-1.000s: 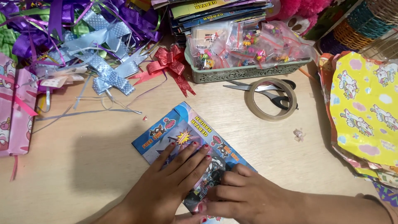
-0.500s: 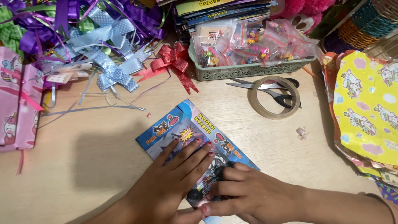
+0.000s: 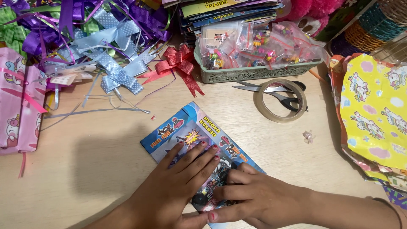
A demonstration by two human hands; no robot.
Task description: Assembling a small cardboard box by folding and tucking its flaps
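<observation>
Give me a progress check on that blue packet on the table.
Done: the blue packet lies flat on the table. In hand: the left hand presses it flat while the right hand pinches its lower part. Left: no ribbon or wrap is on it; the tape roll, scissors and red bow lie untouched.

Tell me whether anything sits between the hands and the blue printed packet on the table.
Nothing visible does. The left hand lies flat on the blue printed packet, and the right hand rests on its lower part. The tape roll and scissors lie apart, farther up the table.
</observation>
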